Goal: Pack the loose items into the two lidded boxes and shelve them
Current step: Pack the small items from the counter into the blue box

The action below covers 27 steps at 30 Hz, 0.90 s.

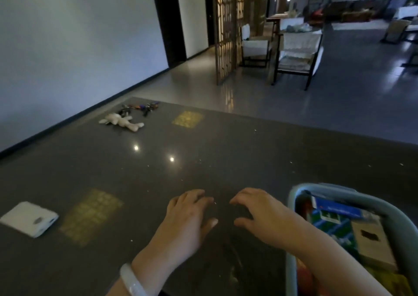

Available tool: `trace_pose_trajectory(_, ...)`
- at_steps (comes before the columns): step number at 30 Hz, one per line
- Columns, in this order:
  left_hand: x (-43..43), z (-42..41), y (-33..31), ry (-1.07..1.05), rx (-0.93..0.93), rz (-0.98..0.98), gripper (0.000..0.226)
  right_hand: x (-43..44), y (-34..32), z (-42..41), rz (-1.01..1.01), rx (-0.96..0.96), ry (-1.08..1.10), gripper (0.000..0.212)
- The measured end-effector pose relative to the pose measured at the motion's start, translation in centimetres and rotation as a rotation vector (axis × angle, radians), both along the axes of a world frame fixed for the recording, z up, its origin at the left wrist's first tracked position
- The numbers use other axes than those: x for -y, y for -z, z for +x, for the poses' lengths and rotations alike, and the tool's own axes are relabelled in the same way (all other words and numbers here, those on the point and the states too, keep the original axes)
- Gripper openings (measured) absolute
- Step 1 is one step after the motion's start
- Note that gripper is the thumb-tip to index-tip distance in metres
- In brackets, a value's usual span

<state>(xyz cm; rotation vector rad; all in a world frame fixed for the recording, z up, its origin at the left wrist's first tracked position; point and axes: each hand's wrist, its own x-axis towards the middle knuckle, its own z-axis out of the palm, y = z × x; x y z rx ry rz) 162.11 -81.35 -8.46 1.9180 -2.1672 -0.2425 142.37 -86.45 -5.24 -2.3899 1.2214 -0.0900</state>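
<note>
head | left hand (187,218), right hand (260,216) hovering over bench (226,148), grips loosely curled, holding nothing | box (291,201) sitting at 4 o'clock, part-filled | plush toy (123,121) lying at 11 o'clock beside keys (140,109): probably soft, light, pinching mid-body

Pretty sure this is a lounge or lobby type space. Big glossy dark stone counter (203,150) up close, shiny grey floor (305,105) stretching away behind it, a wooden lattice screen (226,35) in the far middle, and white-cushioned armchairs (298,46) with dark frames far right. Plain white wall (79,35) on the left.
</note>
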Motion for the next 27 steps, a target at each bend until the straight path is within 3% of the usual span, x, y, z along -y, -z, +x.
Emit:
trace_pose_trajectory(12, 8.6, 17.5, -0.4, -0.178, 0.050, 0.078, 0.058, 11.1, 0.5, 19.2, 0.009, -0.010, -0.136, 0.052)
trace_pose_trajectory(20, 16.0, 28.5, 4.2, -0.325, -0.029, 0.275, 0.065, 17.8, 3.9, 30.7, 0.128, -0.015, -0.127, 0.058)
trace_pose_trajectory(27, 23.6, 33.5, 8.2, -0.466, -0.006, 0.271, 0.074, 24.9, 8.7, 36.2, 0.149, -0.011, -0.030, 0.064)
